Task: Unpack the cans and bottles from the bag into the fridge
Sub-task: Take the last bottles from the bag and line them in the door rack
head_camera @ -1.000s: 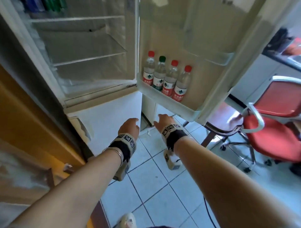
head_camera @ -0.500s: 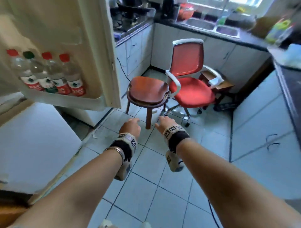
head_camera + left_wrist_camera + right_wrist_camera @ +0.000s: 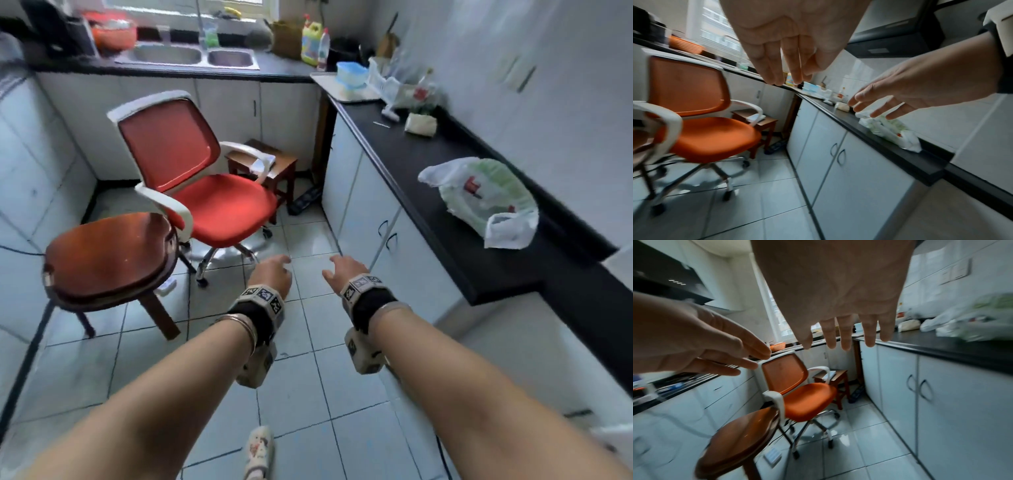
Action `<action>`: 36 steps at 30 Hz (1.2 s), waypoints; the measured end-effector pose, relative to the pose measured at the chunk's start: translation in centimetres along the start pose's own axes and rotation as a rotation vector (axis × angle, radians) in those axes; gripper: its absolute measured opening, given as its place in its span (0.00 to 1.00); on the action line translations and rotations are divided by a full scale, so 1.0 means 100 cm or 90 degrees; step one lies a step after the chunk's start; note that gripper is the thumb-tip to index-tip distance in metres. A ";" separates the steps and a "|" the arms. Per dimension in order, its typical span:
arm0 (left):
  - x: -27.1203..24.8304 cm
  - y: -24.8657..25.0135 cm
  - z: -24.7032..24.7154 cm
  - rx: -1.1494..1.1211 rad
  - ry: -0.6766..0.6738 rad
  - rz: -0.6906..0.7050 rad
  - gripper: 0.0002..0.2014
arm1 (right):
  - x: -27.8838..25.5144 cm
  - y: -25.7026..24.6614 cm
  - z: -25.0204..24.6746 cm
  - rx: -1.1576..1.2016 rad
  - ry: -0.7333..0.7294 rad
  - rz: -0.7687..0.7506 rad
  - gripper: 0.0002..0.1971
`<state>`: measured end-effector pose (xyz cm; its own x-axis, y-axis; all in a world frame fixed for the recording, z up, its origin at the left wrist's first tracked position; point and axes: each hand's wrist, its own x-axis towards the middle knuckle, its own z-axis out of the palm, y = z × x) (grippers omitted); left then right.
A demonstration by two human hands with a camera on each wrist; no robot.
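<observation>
On the black counter (image 3: 428,178) at the right lies the white plastic bag (image 3: 479,198), crumpled, with something red showing through it (what is inside I cannot tell). The left hand (image 3: 270,272) and the right hand (image 3: 344,267) hang side by side above the tiled floor (image 3: 308,377), near each other but not touching, well apart from the bag. Both hold nothing; the fingers (image 3: 769,68) of the left are loose and almost straight, those of the right are spread a little. Compared with half a second ago, the fridge door with its four bottles is gone from the view, and the counter with the bag has come in. The red chair (image 3: 205,192) and the wooden stool (image 3: 109,257) now stand at the left.
</observation>
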<state>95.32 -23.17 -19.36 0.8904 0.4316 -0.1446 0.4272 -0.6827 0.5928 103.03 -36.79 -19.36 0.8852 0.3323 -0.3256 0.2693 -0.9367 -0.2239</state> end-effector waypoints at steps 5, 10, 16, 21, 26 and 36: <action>0.074 0.070 0.019 0.001 -0.053 0.109 0.18 | 0.042 0.052 -0.053 0.035 0.058 0.129 0.23; 0.144 0.137 0.035 -0.016 -0.118 0.212 0.19 | 0.075 0.103 -0.103 0.084 0.133 0.226 0.20; 0.205 0.219 0.077 -0.001 -0.162 0.299 0.19 | 0.111 0.174 -0.143 0.127 0.177 0.319 0.24; 0.255 0.295 0.124 -0.018 -0.178 0.352 0.18 | 0.156 0.244 -0.172 0.116 0.182 0.356 0.22; 0.307 0.382 0.173 -0.016 -0.204 0.357 0.18 | 0.208 0.320 -0.204 0.156 0.199 0.356 0.23; 0.399 0.519 0.251 0.067 -0.280 0.441 0.20 | 0.289 0.441 -0.251 0.175 0.186 0.409 0.23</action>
<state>156.97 -56.19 -14.23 0.9282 -0.3625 -0.0836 -0.2478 -0.7701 0.5879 150.03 -71.21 -15.56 0.9109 -0.3479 -0.2217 -0.4037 -0.8623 -0.3058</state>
